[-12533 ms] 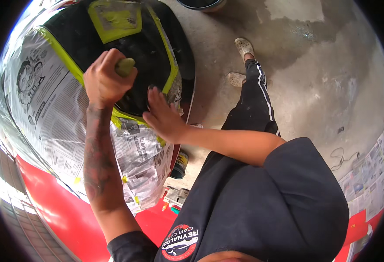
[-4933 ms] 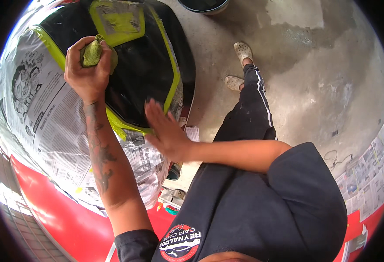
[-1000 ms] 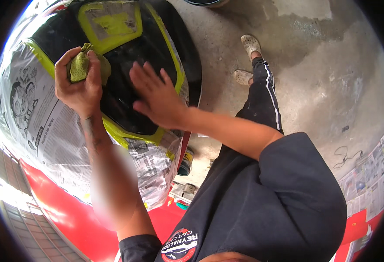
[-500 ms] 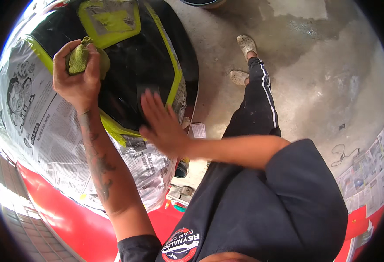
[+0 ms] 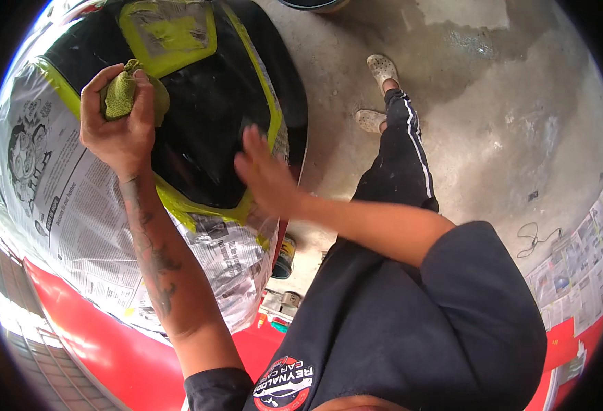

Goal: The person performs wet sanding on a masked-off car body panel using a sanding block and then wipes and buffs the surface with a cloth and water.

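Note:
My left hand [image 5: 116,116] grips a bunched green cloth [image 5: 123,94] over the upper-left part of a black curved panel [image 5: 199,116]. My right hand [image 5: 267,175] is motion-blurred on or just over the panel's right side, fingers outstretched, with nothing visible in it. Yellow-green masking tape [image 5: 271,103] borders the panel and frames a patch [image 5: 171,34] at its top. Newspaper under clear plastic [image 5: 62,178] covers the surface to the left and below.
A dark bucket [image 5: 312,3] stands on the concrete floor [image 5: 486,123] at the top. A can [image 5: 284,257] sits below the panel. A loose cord [image 5: 538,240] and newspaper sheets [image 5: 569,274] lie at right. My legs and clogs are at centre right.
My right hand has swept back and forth across the panel, lately slightly upward and right. My left hand, still gripping the cloth, has shifted a little up and left.

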`<state>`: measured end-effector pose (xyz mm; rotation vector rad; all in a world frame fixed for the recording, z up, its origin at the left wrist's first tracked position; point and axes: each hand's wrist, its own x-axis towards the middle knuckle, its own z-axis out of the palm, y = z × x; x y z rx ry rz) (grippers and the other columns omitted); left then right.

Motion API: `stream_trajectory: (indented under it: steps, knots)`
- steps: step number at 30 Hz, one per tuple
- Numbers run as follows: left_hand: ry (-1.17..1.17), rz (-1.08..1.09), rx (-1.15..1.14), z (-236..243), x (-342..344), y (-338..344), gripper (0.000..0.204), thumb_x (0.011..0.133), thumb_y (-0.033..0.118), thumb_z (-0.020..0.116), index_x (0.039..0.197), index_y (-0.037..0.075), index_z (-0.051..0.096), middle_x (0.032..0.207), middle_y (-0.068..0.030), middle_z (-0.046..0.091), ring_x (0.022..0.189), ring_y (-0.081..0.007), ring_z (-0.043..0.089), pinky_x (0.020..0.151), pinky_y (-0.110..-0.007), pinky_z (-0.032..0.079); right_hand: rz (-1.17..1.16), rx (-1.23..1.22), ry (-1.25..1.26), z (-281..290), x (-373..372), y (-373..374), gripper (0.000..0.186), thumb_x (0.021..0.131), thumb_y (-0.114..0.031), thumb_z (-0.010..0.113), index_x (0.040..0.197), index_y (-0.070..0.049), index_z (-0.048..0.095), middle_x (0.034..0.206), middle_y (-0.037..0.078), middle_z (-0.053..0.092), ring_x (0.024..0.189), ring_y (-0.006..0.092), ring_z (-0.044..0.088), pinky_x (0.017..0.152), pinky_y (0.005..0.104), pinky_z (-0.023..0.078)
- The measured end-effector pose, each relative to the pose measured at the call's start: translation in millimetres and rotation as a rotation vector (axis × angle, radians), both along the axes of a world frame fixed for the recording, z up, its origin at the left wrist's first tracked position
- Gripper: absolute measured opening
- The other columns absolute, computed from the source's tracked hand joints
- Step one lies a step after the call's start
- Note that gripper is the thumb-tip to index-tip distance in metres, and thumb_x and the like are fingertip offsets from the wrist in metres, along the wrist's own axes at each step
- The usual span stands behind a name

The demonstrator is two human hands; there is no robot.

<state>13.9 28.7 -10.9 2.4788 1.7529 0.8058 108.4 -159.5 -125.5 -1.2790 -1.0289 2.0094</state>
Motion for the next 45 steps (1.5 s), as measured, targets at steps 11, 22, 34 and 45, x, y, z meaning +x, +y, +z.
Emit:
stream_trajectory:
  steps: [11, 22, 34, 45]
  knots:
    - [0.042, 0.004, -0.014, 0.7, 5.5, 0.6, 0.024, 0.079, 0.013, 0.079, 0.1, 0.005, 0.072, 0.096, -0.006, 0.072, 0.087, -0.0137, 0.068, 0.081, -0.028, 0.054, -0.136, 0.072, 0.066, -81.2, -9.6, 39.3, 0.07, 0.104, -0.05, 0.033, 0.157, -0.006, 0.016, 0.165, 0.014, 0.012, 0.152, 0.0313, 0.011, 0.121, 0.0448, 0.011]
    - [0.087, -0.01, 0.033, -2.0, 5.8, 0.2, 0.026, 0.074, 0.011, 0.081, 0.097, 0.006, 0.069, 0.091, -0.0043, 0.071, 0.082, -0.0147, 0.068, 0.079, -0.028, 0.053, -0.026, 0.278, -0.074, -92.4, 2.3, 63.9, 0.071, 0.103, -0.054, 0.029, 0.158, -0.01, 0.018, 0.165, 0.011, 0.013, 0.152, 0.031, 0.013, 0.12, 0.0546, 0.011]
    - [0.04, -0.101, -0.045, 2.6, 0.1, 0.8, 0.023, 0.081, 0.008, 0.078, 0.099, 0.0, 0.066, 0.096, -0.0092, 0.069, 0.086, -0.0174, 0.067, 0.082, -0.03, 0.053, 0.013, 0.274, 0.003, -84.3, 10.0, 63.7, 0.07, 0.104, -0.051, 0.03, 0.157, -0.007, 0.018, 0.164, 0.012, 0.015, 0.152, 0.0306, 0.014, 0.121, 0.0498, 0.012]
    - [0.016, -0.091, -0.061, 3.7, 4.0, 1.2, 0.028, 0.071, -0.001, 0.076, 0.097, 0.0, 0.065, 0.092, -0.0124, 0.068, 0.084, -0.0244, 0.067, 0.08, -0.035, 0.054, 0.056, 0.166, -0.043, -51.2, 1.4, 117.7, 0.074, 0.102, -0.056, 0.03, 0.158, -0.01, 0.014, 0.165, 0.012, 0.011, 0.151, 0.0335, 0.013, 0.118, 0.057, 0.015]
